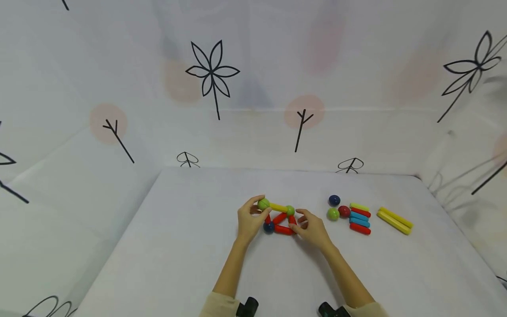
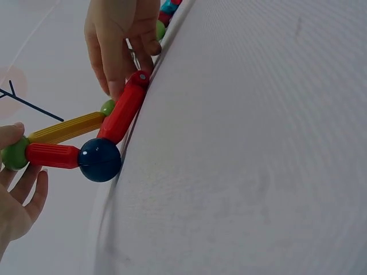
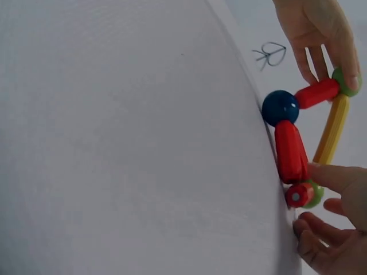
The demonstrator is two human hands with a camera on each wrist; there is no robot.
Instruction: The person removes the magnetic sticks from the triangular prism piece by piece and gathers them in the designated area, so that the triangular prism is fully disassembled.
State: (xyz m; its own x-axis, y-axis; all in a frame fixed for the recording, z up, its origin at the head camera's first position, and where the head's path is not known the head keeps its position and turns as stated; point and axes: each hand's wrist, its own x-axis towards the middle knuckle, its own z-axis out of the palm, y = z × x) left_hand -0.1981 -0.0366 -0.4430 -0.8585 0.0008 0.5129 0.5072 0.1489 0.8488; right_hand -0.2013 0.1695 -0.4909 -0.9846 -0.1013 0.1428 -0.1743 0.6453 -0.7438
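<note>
My left hand [image 1: 247, 223] pinches a green ball [image 1: 263, 204] at the upper left corner of a magnetic stick-and-ball frame. A yellow stick [image 1: 278, 207] runs from it to a second green ball [image 1: 290, 210]. Several red sticks [image 3: 292, 152] make up the rest, joined at a dark blue ball [image 2: 100, 160] low on the left. On the frame's right side my right hand [image 1: 314, 229] holds a red stick [image 1: 292, 219] between thumb and fingers, close by the second green ball. The right wrist view shows that stick's bare round end facing the camera.
Right of the hands lie loose balls, one blue [image 1: 334, 200], one green [image 1: 333, 214] and one red [image 1: 344, 211]. Beside them is a row of short sticks [image 1: 359, 219], then two long yellow sticks [image 1: 394, 220]. A white cloth [image 1: 178, 246] covers the table.
</note>
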